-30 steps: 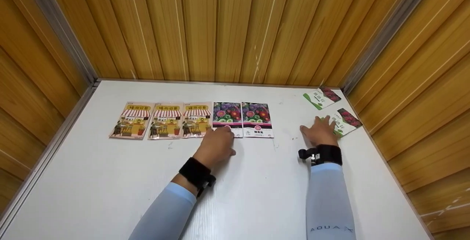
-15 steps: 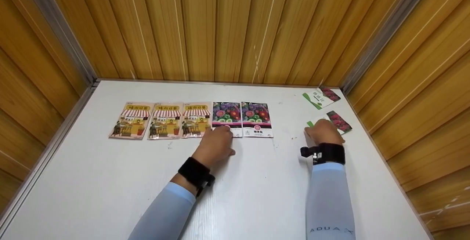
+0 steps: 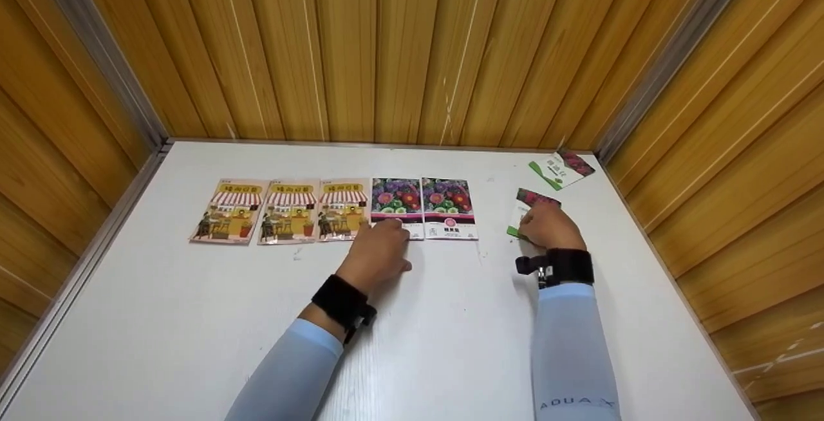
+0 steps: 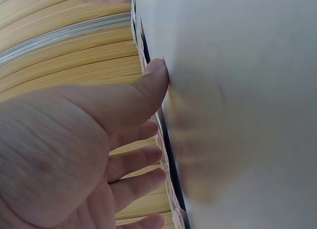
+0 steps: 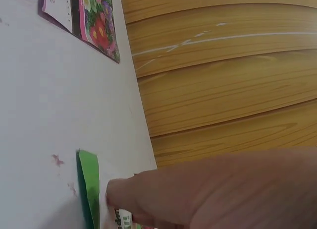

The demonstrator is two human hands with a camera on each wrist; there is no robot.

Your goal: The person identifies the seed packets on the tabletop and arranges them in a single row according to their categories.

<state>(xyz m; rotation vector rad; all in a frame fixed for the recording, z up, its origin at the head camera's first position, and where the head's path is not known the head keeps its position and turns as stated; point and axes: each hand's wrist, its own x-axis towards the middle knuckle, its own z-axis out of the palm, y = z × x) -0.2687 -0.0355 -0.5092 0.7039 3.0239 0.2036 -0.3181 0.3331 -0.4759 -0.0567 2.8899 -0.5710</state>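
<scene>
A row of seed packets lies on the white table (image 3: 444, 331). Three tan ones show a striped awning, such as the leftmost packet (image 3: 228, 212); two dark ones show flowers. My left hand (image 3: 376, 253) rests over the lower edge of the nearer flower packet (image 3: 396, 199), its fingers fairly straight in the left wrist view. Beside it lies the other flower packet (image 3: 449, 208). To the right, my right hand (image 3: 552, 226) grips a white-and-green seed packet (image 3: 520, 212) with red flowers, partly covered by the fingers. Its green end (image 5: 90, 187) tilts slightly off the table in the right wrist view.
Another white-and-green packet (image 3: 561, 168) lies askew in the far right corner of the table. Wood-patterned walls (image 3: 412, 54) enclose the table's back and both sides. Both wrists wear black camera straps, such as the right strap (image 3: 570, 266).
My right hand has curled onto the nearer white-and-green packet, drawn it left and turned it more upright. The left hand and the row have stayed in place.
</scene>
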